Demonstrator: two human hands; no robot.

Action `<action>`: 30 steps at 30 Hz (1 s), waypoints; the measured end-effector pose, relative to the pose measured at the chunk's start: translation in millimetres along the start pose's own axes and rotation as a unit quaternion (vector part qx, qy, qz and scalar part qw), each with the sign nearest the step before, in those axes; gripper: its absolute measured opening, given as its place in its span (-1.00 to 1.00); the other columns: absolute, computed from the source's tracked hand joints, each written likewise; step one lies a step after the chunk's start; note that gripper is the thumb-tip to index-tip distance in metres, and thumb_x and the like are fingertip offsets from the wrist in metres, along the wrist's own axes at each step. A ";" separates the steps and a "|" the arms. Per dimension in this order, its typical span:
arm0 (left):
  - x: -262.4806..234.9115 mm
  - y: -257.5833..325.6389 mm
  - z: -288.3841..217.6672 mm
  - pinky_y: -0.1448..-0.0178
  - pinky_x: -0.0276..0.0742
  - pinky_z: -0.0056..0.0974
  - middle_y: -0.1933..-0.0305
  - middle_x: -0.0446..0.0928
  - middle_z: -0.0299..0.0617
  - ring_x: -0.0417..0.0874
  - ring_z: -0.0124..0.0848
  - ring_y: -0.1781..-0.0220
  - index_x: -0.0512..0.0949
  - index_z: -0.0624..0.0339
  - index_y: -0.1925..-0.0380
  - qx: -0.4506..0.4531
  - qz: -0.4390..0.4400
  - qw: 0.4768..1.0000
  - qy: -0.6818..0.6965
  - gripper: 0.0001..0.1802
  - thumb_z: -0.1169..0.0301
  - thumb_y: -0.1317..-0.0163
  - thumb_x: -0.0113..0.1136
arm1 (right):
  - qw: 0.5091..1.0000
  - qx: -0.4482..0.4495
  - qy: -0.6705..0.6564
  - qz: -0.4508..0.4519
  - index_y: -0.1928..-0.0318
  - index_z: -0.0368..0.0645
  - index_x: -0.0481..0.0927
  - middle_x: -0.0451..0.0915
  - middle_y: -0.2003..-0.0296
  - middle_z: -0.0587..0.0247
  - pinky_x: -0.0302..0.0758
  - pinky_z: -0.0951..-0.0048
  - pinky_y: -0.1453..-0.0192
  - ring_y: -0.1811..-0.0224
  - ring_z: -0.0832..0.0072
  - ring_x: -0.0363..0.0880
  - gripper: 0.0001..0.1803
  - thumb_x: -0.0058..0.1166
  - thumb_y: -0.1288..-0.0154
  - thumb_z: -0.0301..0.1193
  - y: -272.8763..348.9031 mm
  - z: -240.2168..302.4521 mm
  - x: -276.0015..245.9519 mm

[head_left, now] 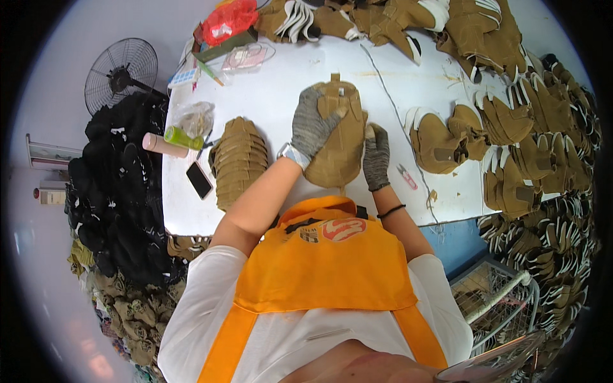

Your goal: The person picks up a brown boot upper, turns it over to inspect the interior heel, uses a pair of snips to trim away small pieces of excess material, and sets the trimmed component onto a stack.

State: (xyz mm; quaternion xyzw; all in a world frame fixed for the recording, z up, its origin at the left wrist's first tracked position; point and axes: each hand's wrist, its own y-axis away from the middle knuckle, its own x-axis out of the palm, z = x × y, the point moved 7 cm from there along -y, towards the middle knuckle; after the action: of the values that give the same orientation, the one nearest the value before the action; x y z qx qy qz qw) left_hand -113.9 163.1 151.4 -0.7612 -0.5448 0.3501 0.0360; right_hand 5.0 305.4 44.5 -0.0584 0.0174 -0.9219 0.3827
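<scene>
A flat brown shoe upper (337, 150) with a small loop at its far end lies in front of me on the white table. My left hand (311, 124), in a grey knit glove, grips its left side, the thumb lying across its face. At its right edge is my right hand (377, 156), gloved the same way, with fingers closed against the edge; their tips are partly hidden. To the left lies an overlapped stack of brown shoe uppers (240, 159). Thread snips (407, 177) with a pink handle lie right of my right hand.
A phone (199, 180), a pink bottle (163, 145) and a green bottle (183, 138) are at the left. Stacked brown uppers (437, 143) line the right side; more lie at the back. A dark cord (389, 96) crosses the table. Beyond its left edge are black piles (118, 185) and a fan (121, 76).
</scene>
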 end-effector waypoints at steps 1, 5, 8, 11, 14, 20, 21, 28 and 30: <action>-0.6 -1.1 -0.9 -0.25 0.37 -0.21 -0.07 0.43 -0.06 0.46 -0.22 -0.12 0.36 0.25 -0.12 0.010 0.000 0.999 -0.034 -0.33 0.18 -0.09 0.41 | 0.989 0.017 0.143 -0.027 -0.01 -0.22 0.49 0.52 0.12 0.20 0.40 0.39 -0.06 0.10 0.39 0.47 -0.63 0.02 -0.40 -0.19 6.3 -46.4 -25.0; 6.7 -11.9 10.3 -0.28 0.36 -0.20 -0.11 0.41 0.04 0.43 -0.13 -0.17 0.43 0.29 -0.04 -0.050 0.017 0.998 0.024 -0.33 0.09 -0.04 0.41 | 0.899 0.428 -0.088 0.034 -0.10 -0.18 0.42 0.58 0.09 0.18 0.42 0.43 -0.02 0.02 0.37 0.55 -0.64 -0.03 -0.39 -0.27 88.3 -150.3 -71.2; 12.3 -26.3 9.8 -0.20 0.45 -0.18 -0.03 0.48 0.02 0.53 -0.17 -0.06 0.46 0.27 -0.03 -0.034 0.025 0.997 0.069 -0.32 0.10 0.01 0.45 | 0.952 0.132 0.001 0.276 -0.17 -0.20 0.38 0.53 -0.07 0.13 0.46 0.42 -0.11 -0.04 0.30 0.55 -0.65 -0.15 -0.42 -0.40 104.5 -116.9 -45.1; 13.5 -38.3 -1.6 -0.16 0.49 -0.17 0.00 0.51 0.02 0.56 -0.18 -0.03 0.47 0.27 -0.02 -0.031 0.040 0.998 0.027 -0.33 0.08 0.00 0.44 | 0.901 0.273 -0.247 0.230 -0.19 -0.21 0.37 0.55 -0.05 0.13 0.47 0.42 -0.16 -0.02 0.29 0.57 -0.63 -0.16 -0.42 -0.39 108.8 -123.5 -24.8; 23.7 -57.6 14.8 -0.13 0.48 -0.19 0.03 0.55 -0.04 0.56 -0.20 -0.01 0.46 0.14 -0.04 -0.024 0.063 0.997 0.022 -0.42 0.09 -0.09 0.36 | 0.860 0.399 -0.291 0.131 -0.15 -0.20 0.40 0.57 -0.03 0.16 0.48 0.45 -0.11 0.01 0.36 0.58 -0.65 -0.16 -0.43 -0.36 108.0 -119.7 -12.8; 22.9 -50.6 -4.9 -0.10 0.47 -0.22 0.08 0.57 -0.11 0.56 -0.25 0.02 0.46 0.13 -0.01 -0.035 0.087 0.992 0.082 -0.48 0.18 -0.08 0.38 | 0.837 0.528 -0.144 0.014 -0.18 -0.24 0.35 0.51 -0.11 0.12 0.48 0.45 0.10 -0.05 0.32 0.58 -0.62 -0.18 -0.44 -0.35 103.9 -142.8 -22.7; 23.9 -51.8 -4.5 -0.11 0.47 -0.22 0.07 0.57 -0.11 0.56 -0.26 0.02 0.45 0.12 -0.03 -0.029 0.099 0.991 0.086 -0.46 0.20 -0.08 0.38 | 0.840 0.515 -0.170 0.005 -0.14 -0.24 0.38 0.52 -0.08 0.12 0.49 0.42 0.10 -0.03 0.32 0.58 -0.65 -0.18 -0.42 -0.37 104.5 -144.8 -19.5; 21.8 -52.5 10.3 -0.21 0.42 -0.23 -0.08 0.50 -0.11 0.50 -0.28 -0.11 0.37 0.14 -0.12 -0.038 0.129 0.981 0.140 -0.34 0.17 -0.05 0.41 | 0.818 0.517 -0.253 -0.007 0.21 -0.20 0.49 0.54 0.26 0.18 0.49 0.35 0.16 0.24 0.37 0.55 -0.84 -0.16 -0.24 -0.49 102.4 -148.0 -3.9; 15.2 -54.2 9.3 -0.23 0.41 -0.21 -0.11 0.49 -0.12 0.49 -0.29 -0.12 0.36 0.16 -0.14 -0.069 0.132 0.987 0.061 -0.30 0.08 -0.06 0.37 | 0.793 0.516 -0.324 0.025 0.28 -0.17 0.47 0.50 0.39 0.22 0.49 0.35 0.24 0.38 0.41 0.49 -0.91 -0.11 -0.24 -0.50 105.6 -154.4 1.9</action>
State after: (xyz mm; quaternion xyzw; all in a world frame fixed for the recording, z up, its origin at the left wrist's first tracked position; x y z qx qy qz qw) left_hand -160.3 195.0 160.6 -0.8468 -0.4595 0.2662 -0.0297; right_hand 59.2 227.6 -116.7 -0.1466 -0.5843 -0.7114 0.3620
